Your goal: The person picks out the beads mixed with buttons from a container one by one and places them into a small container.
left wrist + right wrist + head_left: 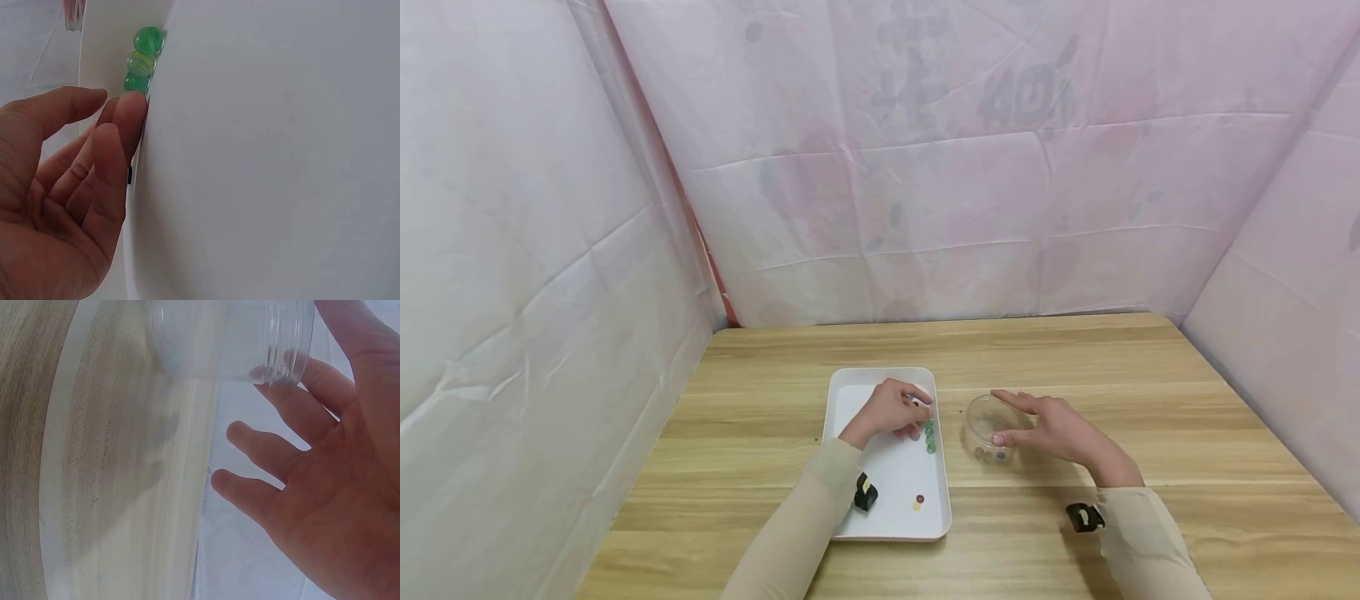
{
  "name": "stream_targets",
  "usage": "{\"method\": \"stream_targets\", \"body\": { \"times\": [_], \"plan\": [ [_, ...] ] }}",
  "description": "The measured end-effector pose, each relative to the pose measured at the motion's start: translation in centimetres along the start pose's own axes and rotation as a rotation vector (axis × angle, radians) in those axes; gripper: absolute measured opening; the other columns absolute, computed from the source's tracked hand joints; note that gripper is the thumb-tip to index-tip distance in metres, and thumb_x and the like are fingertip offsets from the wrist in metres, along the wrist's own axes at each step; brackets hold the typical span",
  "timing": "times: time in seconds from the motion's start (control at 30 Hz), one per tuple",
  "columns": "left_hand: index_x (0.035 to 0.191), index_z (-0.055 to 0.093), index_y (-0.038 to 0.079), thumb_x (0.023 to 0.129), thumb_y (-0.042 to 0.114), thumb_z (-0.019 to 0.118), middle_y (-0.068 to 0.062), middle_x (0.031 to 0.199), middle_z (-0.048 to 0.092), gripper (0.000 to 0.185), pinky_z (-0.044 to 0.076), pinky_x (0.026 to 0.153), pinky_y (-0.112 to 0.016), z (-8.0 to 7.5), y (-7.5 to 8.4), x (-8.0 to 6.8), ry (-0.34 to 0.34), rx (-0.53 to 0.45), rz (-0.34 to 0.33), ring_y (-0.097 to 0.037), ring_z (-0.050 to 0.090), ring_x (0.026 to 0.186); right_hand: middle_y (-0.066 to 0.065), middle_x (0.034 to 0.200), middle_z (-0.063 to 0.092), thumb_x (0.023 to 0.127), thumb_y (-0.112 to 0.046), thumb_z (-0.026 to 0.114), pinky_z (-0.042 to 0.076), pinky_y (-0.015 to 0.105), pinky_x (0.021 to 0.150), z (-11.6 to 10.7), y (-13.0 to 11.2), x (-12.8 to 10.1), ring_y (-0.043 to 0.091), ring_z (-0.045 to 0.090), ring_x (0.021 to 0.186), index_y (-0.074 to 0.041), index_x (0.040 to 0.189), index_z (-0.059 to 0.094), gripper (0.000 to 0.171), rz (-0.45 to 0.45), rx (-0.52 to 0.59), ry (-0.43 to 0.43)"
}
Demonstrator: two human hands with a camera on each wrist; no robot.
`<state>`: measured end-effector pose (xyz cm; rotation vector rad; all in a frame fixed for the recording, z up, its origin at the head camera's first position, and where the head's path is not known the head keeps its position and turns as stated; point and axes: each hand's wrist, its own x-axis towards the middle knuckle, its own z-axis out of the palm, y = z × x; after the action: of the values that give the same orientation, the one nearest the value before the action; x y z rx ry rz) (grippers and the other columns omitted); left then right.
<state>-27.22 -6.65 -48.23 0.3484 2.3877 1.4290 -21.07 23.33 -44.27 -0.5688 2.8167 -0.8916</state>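
Observation:
A white tray (850,400) lies on the wooden table (1075,350). Three green marbles (929,435) (144,59) sit in a row along the tray's right wall. My left hand (920,412) (119,100) hovers over the tray, its loosely bent fingertips (132,103) right beside the nearest green marble; no marble shows in its grasp. To the right of the tray stands a clear round jar (983,417) (231,344) with a few small marbles in the bottom. My right hand (1003,417) (300,350) holds the jar between thumb and fingers at the rim.
Two small beads (917,502), one dark and one yellow, lie near the tray's front edge. Pink sheeting walls (925,167) close in the table at the left, back and right. Black wrist cameras (865,493) sit on both sleeves.

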Motion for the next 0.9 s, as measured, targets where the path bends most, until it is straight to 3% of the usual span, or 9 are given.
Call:
{"method": "stream_targets", "body": {
  "times": [0.4, 0.9],
  "plan": [
    [0.108, 0.079, 0.009, 0.094, 0.014, 0.076, -0.005, 0.072, 0.075, 0.016, 0.053, 0.046, -0.024, 0.09, -0.19, 0.12, 0.0, -0.023, -0.028, -0.011, 0.067, 0.049, 0.029, 0.153, 0.054, 0.088, -0.057, 0.079, 0.042, 0.068, 0.113, -0.07, 0.04, 0.07, 0.054, 0.05, 0.141, -0.012, 0.155, 0.052, 0.086, -0.006, 0.008, 0.0],
    [0.112, 0.077, 0.004, 0.096, 0.011, 0.073, -0.006, 0.071, 0.074, 0.017, 0.054, 0.046, -0.024, -0.02, 0.02, -0.08, -0.047, -0.054, -0.066, -0.011, 0.066, 0.047, 0.026, 0.153, 0.055, 0.087, -0.06, 0.079, 0.044, 0.067, 0.112, -0.18, -0.11, 0.02, 0.052, 0.051, 0.141, -0.013, 0.156, 0.052, 0.088, 0.003, 0.003, -0.006]
  ]
}}
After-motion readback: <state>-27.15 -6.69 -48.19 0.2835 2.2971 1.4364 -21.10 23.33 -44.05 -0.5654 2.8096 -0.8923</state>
